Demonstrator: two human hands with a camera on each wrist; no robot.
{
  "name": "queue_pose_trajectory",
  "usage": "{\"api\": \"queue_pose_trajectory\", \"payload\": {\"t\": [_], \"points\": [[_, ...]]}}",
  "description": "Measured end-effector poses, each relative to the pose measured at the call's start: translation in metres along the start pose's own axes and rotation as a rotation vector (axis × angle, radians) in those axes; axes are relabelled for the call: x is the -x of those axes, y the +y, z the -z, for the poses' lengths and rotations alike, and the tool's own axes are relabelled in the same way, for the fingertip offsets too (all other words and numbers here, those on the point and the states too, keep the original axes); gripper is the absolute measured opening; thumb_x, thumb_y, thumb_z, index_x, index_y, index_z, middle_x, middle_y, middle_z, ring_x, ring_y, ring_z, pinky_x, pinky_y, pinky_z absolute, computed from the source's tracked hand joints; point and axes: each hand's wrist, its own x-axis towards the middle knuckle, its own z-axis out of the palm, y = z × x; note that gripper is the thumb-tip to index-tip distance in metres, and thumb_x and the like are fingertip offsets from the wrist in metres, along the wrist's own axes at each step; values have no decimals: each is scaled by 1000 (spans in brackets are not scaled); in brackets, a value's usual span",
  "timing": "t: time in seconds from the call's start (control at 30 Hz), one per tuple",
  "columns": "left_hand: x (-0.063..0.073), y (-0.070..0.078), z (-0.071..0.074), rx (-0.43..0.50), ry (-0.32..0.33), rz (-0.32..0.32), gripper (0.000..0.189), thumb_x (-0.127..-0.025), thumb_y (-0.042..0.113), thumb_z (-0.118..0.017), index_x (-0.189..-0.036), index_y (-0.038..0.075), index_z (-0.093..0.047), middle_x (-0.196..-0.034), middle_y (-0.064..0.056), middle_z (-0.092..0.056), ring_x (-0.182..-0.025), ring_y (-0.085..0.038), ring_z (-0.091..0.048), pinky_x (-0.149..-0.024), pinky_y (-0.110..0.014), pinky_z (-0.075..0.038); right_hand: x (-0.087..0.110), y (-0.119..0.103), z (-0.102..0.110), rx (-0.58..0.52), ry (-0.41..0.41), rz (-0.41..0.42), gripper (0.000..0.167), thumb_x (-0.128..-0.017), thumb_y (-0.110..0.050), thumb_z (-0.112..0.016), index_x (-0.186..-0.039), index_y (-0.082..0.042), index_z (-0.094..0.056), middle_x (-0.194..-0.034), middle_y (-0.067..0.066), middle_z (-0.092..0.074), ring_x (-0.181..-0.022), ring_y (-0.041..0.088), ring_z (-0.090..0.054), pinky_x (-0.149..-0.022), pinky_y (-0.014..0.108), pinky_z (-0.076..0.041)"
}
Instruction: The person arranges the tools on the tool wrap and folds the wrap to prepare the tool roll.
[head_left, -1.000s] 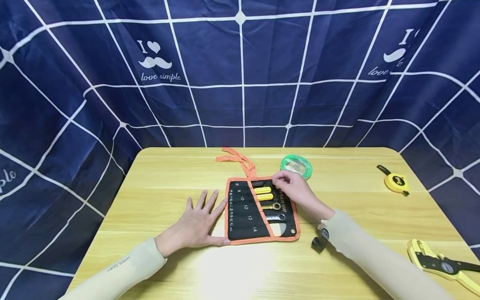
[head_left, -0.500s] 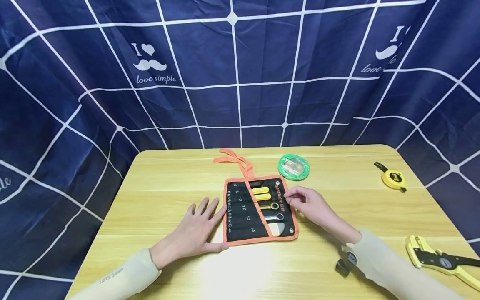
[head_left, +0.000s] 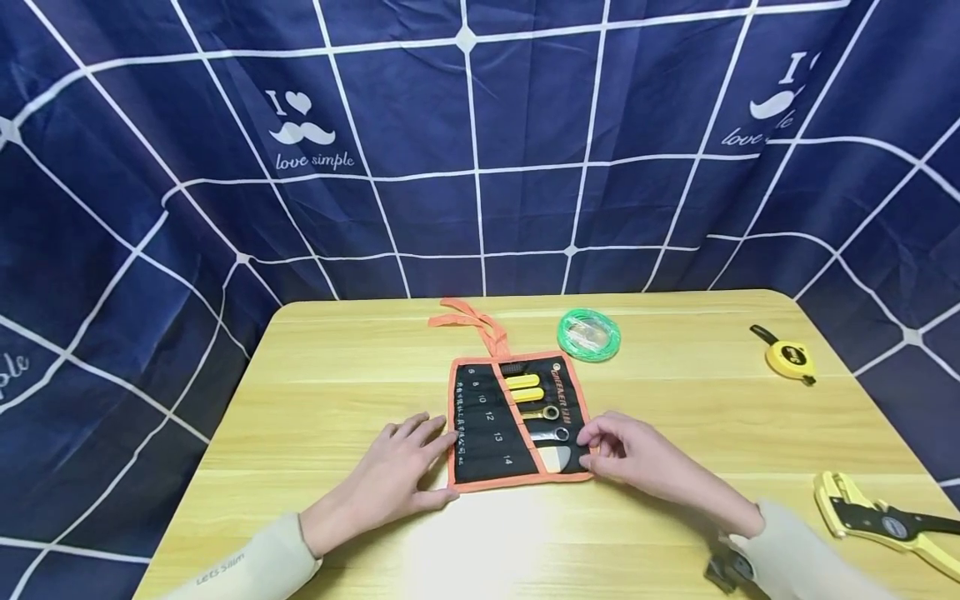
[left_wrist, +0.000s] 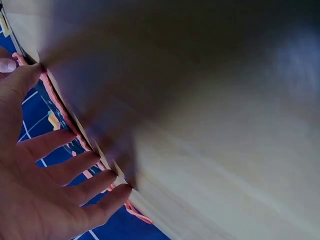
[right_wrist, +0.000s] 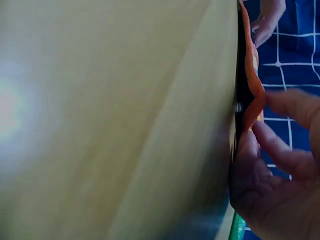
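A black tool roll (head_left: 480, 421) with orange trim lies unrolled on the table. From its pockets show yellow handles (head_left: 525, 387), a gold-coloured ring spanner (head_left: 542, 412), a silver spanner (head_left: 551, 434) and a pale rounded piece (head_left: 555, 458). My left hand (head_left: 397, 462) rests with spread fingers on the table, fingertips along the roll's left edge; the left wrist view shows the fingers (left_wrist: 72, 167) spread at the orange trim. My right hand (head_left: 630, 450) pinches the roll's lower right corner between thumb and fingers, and the trim (right_wrist: 255, 100) buckles there in the right wrist view.
Orange ties (head_left: 476, 321) trail from the roll's far edge. A coil of green wire (head_left: 588, 335) lies behind it on the wooden table (head_left: 337, 350). On the right are a yellow tape measure (head_left: 790, 358) and yellow-and-black wire strippers (head_left: 873, 517). A blue curtain (head_left: 405, 208) hangs around.
My right hand has moved from the roll's upper right corner down its right edge to the lower right corner. The left hand has slid slightly towards me, its fingers a little more bent.
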Motion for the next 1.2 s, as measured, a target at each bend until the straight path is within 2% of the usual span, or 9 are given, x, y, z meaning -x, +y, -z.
{"api": "queue_pose_trajectory", "payload": {"t": [0.13, 0.23, 0.4, 0.53, 0.67, 0.77, 0.87, 1.07, 1.2], "points": [[1, 5, -1, 21, 70, -14, 71, -89, 63, -83, -141, 15, -74, -133, -6, -66, -123, -29, -60, -93, -46, -52, 7, -1, -2, 67, -33, 77, 30, -89, -23, -93, -111, -15, -74, -97, -2, -57, -83, 12, -56, -68, 25, -50], [1, 8, -2, 50, 90, -22, 69, -85, 61, -87, -137, 17, -76, -122, 0, -65, -112, -23, -59, -89, -42, -49, 9, -2, -3, 108, -63, 100, 36, -85, -23, -96, -113, -17, -73, -101, -3, -54, -82, 10, -53, -68, 25, -49], [0, 13, -5, 162, 83, -2, 58, -83, 52, -93, -128, 18, -78, -109, 7, -61, -95, -14, -51, -78, -31, -45, 8, -3, -5, 137, -74, 106, 25, -89, -19, -93, -104, -22, -73, -101, -4, -52, -82, 9, -52, -68, 24, -48], [-1, 15, -7, 271, 80, 23, 50, -84, 38, -94, -124, 14, -78, -105, 8, -61, -93, -11, -53, -79, -30, -49, 8, -3, -5, 129, -40, 129, 16, -95, -18, -88, -94, -26, -74, -97, -4, -54, -81, 10, -53, -68, 25, -47], [-2, 18, -9, 338, 82, 54, 46, -84, 30, -95, -123, 11, -78, -106, 6, -63, -97, -10, -56, -83, -33, -53, 9, -2, -4, 88, -14, 149, 14, -99, -17, -84, -93, -26, -76, -96, -6, -59, -81, 8, -56, -68, 25, -49], [-3, 19, -9, 373, 84, 78, 42, -85, 28, -95, -120, 12, -78, -104, 7, -61, -95, -10, -55, -80, -32, -52, 7, -1, -3, 43, -14, 116, 10, -102, -18, -80, -96, -24, -75, -96, -8, -62, -83, 8, -59, -71, 26, -52], [-6, 20, -10, 420, 86, 115, 33, -89, 27, -92, -116, 12, -79, -99, 9, -58, -89, -9, -52, -74, -29, -49, 5, -2, 0, 10, -28, 41, 8, -105, -20, -76, -98, -21, -74, -93, -7, -64, -83, 8, -59, -72, 27, -52], [-13, 18, -11, 581, 115, 175, 14, -100, 24, -83, -107, 12, -82, -92, 13, -57, -79, -4, -53, -68, -26, -48, 0, -5, 3, -9, -40, -94, 13, -109, -24, -70, -99, -15, -71, -81, -5, -60, -73, 10, -55, -64, 28, -47], [-17, 13, -11, 655, 119, 189, 11, -104, 24, -79, -103, 14, -83, -89, 14, -60, -76, -4, -52, -66, -27, -46, -6, -5, 0, -33, -45, -135, 13, -112, -23, -66, -109, -12, -74, -77, -2, -64, -68, 14, -60, -62, 28, -50]]}}
